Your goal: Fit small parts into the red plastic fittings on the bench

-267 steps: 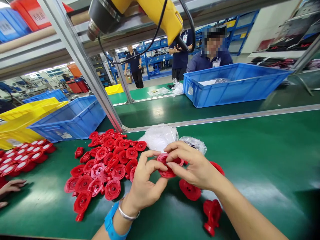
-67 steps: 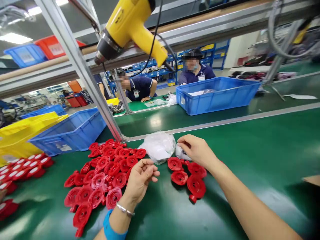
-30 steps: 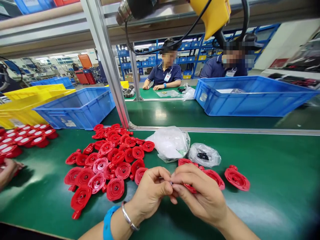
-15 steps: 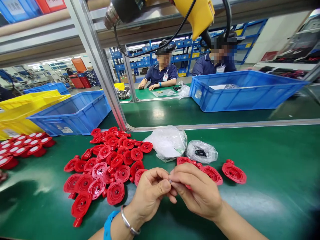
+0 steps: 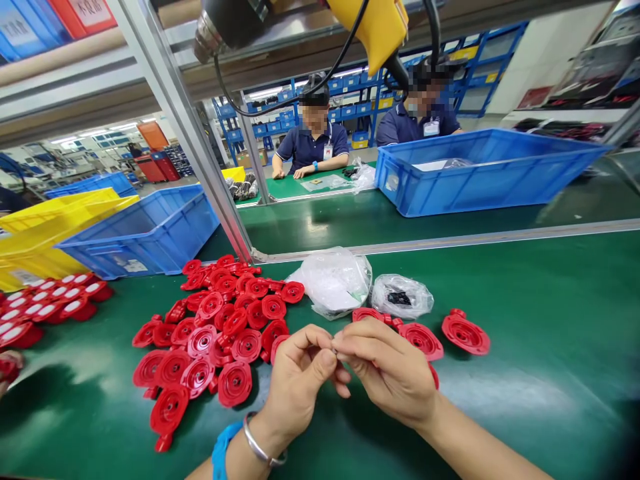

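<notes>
My left hand point(image 5: 300, 377) and my right hand point(image 5: 393, 370) meet fingertip to fingertip above the green table point(image 5: 540, 320). Both pinch something tiny between them, too small to make out. A heap of red round parts point(image 5: 235, 322) lies to the left of my hands. More red parts point(image 5: 421, 340) sit behind my right hand, partly covered by it, and a single red part point(image 5: 466, 332) rests further right. Beyond the hands are a clear plastic bag point(image 5: 335, 280) and a smaller bag with black pieces point(image 5: 399, 298).
Blue bins stand at the left point(image 5: 145, 233) and back right point(image 5: 490, 173), beside yellow bins point(image 5: 60, 233). Red parts with white discs point(image 5: 55, 300) are at far left, near another person's hand point(image 5: 10, 367). A yellow tool point(image 5: 373, 30) hangs overhead. Two people sit opposite.
The view has shifted slightly. My hands stay pinched together, a little higher and further left in the picture. Another person's hand with a red part has come in at the left edge.
</notes>
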Motion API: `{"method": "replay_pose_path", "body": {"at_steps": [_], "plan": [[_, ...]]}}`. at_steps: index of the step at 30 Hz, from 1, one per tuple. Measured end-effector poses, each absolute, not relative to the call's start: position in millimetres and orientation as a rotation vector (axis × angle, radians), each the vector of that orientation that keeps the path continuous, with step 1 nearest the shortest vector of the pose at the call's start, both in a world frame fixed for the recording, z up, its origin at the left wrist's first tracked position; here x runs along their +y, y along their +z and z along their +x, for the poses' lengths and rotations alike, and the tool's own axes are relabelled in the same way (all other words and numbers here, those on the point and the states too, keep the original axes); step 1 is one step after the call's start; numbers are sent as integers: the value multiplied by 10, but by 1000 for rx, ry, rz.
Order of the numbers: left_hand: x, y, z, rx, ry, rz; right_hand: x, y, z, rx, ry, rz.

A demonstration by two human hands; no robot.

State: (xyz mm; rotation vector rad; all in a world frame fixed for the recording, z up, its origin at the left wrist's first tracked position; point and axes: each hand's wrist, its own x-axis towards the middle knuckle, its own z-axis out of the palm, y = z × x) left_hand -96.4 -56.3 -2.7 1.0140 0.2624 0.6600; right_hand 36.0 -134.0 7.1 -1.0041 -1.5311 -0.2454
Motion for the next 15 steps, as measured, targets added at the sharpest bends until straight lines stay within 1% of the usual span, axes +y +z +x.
{"method": "replay_pose_path", "body": {"at_steps": [9,15], "plan": [[-583,18,-1037,292,808,1223,-1351,63,397,-1569,-272,-1006],[-566,-11,-1016,327,828,1270,-1344,45,409,-1653,-443,-996]]}}
